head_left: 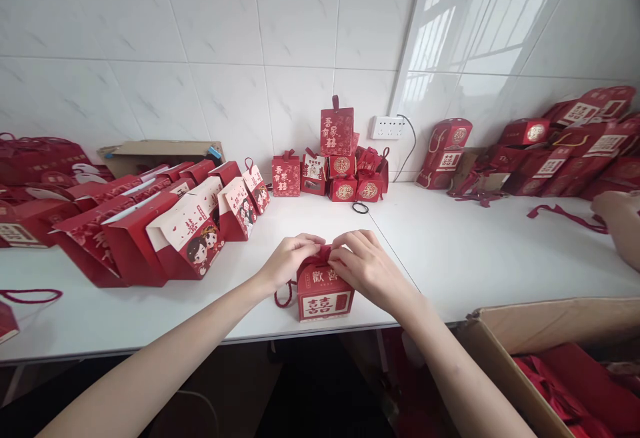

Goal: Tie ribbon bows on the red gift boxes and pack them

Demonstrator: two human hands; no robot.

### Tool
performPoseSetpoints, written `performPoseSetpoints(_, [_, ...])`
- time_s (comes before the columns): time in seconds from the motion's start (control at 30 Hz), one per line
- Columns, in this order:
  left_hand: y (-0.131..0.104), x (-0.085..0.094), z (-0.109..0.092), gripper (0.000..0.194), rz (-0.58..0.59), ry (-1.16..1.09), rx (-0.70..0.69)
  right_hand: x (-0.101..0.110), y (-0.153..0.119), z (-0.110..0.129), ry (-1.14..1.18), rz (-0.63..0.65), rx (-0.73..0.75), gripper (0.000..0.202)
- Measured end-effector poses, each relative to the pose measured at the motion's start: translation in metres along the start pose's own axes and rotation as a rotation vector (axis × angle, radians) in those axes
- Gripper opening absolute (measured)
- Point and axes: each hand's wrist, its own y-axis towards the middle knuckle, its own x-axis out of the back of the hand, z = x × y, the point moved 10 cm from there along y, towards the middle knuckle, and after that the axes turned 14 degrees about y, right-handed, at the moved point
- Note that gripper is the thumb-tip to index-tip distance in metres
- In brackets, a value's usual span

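A small red gift box [325,301] with gold and white characters stands upright at the table's front edge. From the left, my left hand [290,259] pinches a dark red ribbon [325,252] at the top of the box. My right hand [364,266] has its fingers closed on the same ribbon from the right and covers the box's upper right corner. A dark red cord loop [283,295] lies beside the box on the left, partly behind my left hand.
Several folded gift boxes [186,238] stand in rows at left. Small boxes [336,131] are stacked against the wall, near a power strip [388,127] and black ring [360,208]. Another person's hand [620,225] is at right, above an open carton [550,311].
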Motion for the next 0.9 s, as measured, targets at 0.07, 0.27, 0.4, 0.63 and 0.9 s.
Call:
performPoseSetpoints(0.07, [0.000, 0.008, -0.001, 0.026, -0.040, 0.072, -0.013, 0.002, -0.001, -0.004, -0.005, 0.023, -0.025, 0.019])
performPoseSetpoints(0.27, [-0.014, 0.027, -0.010, 0.028, -0.124, 0.395, -0.119, 0.008, -0.014, -0.013, -0.051, 0.080, -0.077, 0.019])
performPoseSetpoints(0.4, [-0.032, 0.028, -0.022, 0.028, -0.205, 0.555, -0.195, 0.007, -0.020, -0.013, -0.075, 0.077, -0.091, 0.020])
performPoseSetpoints(0.63, [-0.049, 0.016, -0.026, 0.012, -0.200, 0.611, -0.171, -0.003, -0.029, -0.044, 0.214, 0.082, -0.569, 0.036])
performPoseSetpoints(0.9, [-0.053, 0.010, -0.018, 0.012, -0.138, 0.603, -0.172, -0.021, -0.041, -0.050, 0.430, 0.070, -0.825, 0.041])
